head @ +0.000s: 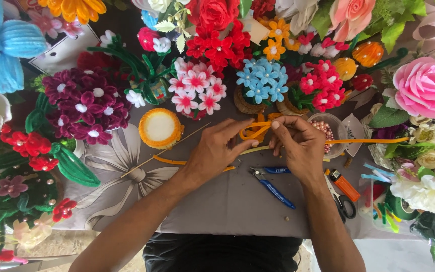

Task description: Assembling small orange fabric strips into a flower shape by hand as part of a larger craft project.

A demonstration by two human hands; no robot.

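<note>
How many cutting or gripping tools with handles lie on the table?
2: blue-handled pliers lie below the right hand, and black-handled scissors lie to their right, beside the orange lighter. The flowers may hide more.

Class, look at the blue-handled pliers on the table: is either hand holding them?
No. The pliers lie untouched on the grey cloth, while both the left hand and right hand grip an orange pipe cleaner.
</note>
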